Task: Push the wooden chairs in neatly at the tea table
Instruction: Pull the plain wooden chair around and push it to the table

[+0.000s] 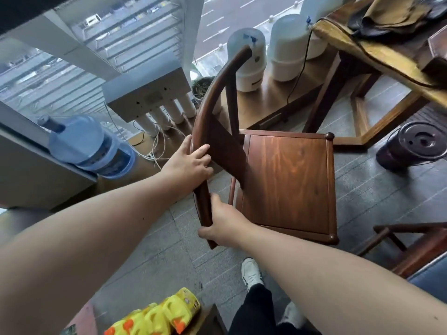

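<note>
At frame centre, fingers: left hand (191, 160) wraps the curved back rail (205, 117) of the wooden chair (287, 180), fingers curled over its inner face, thumb behind; right hand (222, 223) clamps the same rail lower down, near its end, thumb on top
Grip state: both hands closed on the rail; neither is free
Chair: middle of the frame, seat square and bare, its back toward the person, its front edge toward the right
Tea table (377, 56): upper right of the frame, its yellow-edged top above and beyond the seat; its legs near the seat's far corner, apart from it
Deciding relation: seat lies right of the fingers; rail's long axis runs from lower centre to top centre, roughly across the push line; table lies to the upper right, so the push likely goes that way
Nearer hand: left sits closer to the table end
Second chair (416, 247): lower right edge, partly seen
</note>
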